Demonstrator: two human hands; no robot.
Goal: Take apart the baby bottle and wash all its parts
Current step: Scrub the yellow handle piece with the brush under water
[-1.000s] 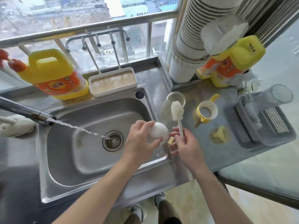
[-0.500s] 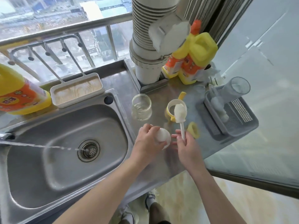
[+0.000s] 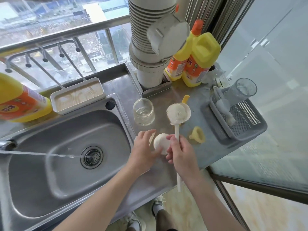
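My left hand [image 3: 144, 148] holds a white dome-shaped bottle cap [image 3: 160, 144] over the counter's front edge, just right of the sink. My right hand [image 3: 180, 153] grips the white handle of a bottle brush [image 3: 175, 112], and its fingertips touch the cap. The bristle head points away from me and hides part of the yellow collar ring [image 3: 187, 107]. The clear glass bottle body [image 3: 143, 112] stands upright and uncapped on the counter. A yellow nipple [image 3: 197, 135] lies to the right of my hands.
Water runs from the faucet [image 3: 6, 145] into the steel sink [image 3: 66, 172]. A grey basket [image 3: 250, 125] with a small brush and a clear cup sits at the right. Yellow detergent jugs [image 3: 198, 64], a white tray [image 3: 78, 95] and a ribbed duct [image 3: 150, 39] stand behind.
Both hands, with the cap and the brush, have shifted right from the sink's edge to above the counter. The brush head now sits over the yellow collar ring.
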